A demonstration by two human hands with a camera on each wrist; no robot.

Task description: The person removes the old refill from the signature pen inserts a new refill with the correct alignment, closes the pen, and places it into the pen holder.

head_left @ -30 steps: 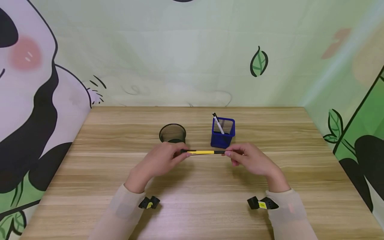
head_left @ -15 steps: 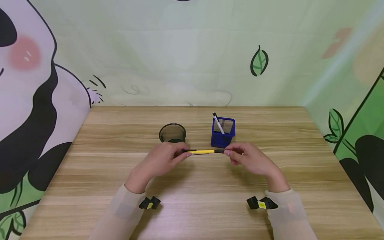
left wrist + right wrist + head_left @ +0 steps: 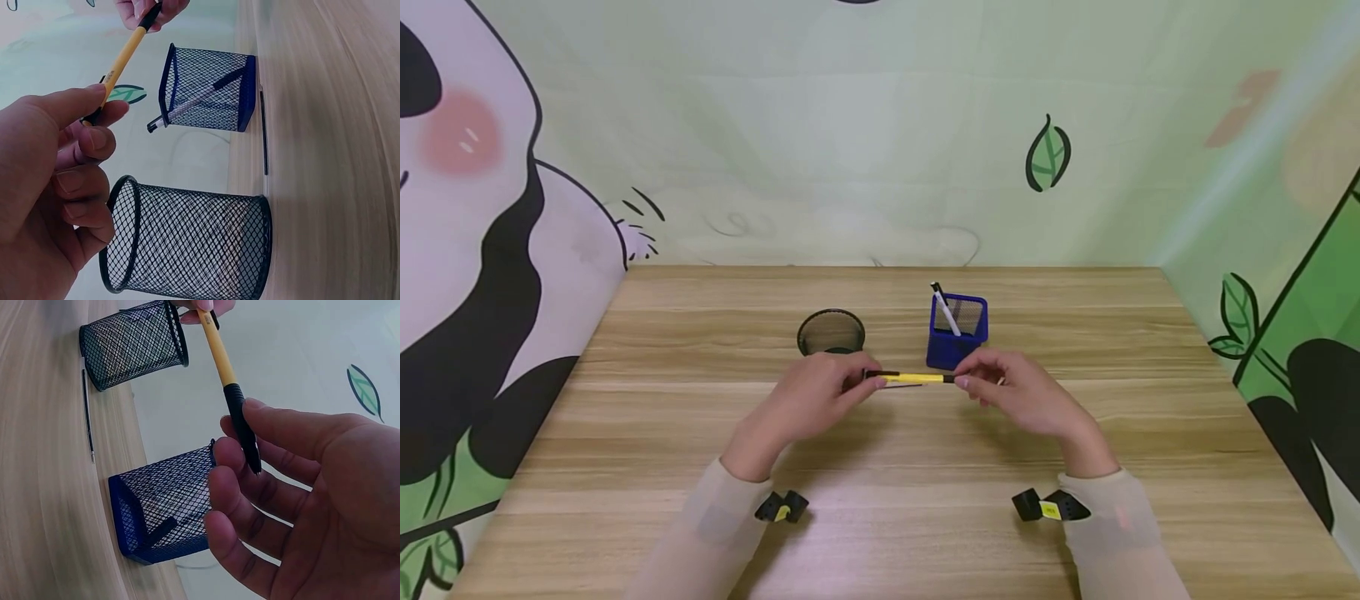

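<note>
A yellow ballpoint pen (image 3: 917, 378) with a black grip and black clip is held level above the table between both hands. My left hand (image 3: 811, 395) pinches its clip end between thumb and forefinger. At the other end, my right hand (image 3: 1028, 392) pinches the black grip (image 3: 235, 403), and the pointed tip shows past the thumb in the right wrist view. A thin pen refill (image 3: 264, 134), mostly dark, lies on the table below the pen; in the head view the left hand and pen hide part of it.
Behind the left hand stands a round black mesh pen holder (image 3: 831, 332). A square blue mesh pen holder (image 3: 955, 350) stands behind the right hand, with a white pen (image 3: 946, 308) leaning inside. The wooden table (image 3: 895, 533) meets a printed backdrop at the rear.
Both hands have shifted slightly: the left a little to the right, the right a little to the left and up. The pen stays between them, with less of its black grip visible.
</note>
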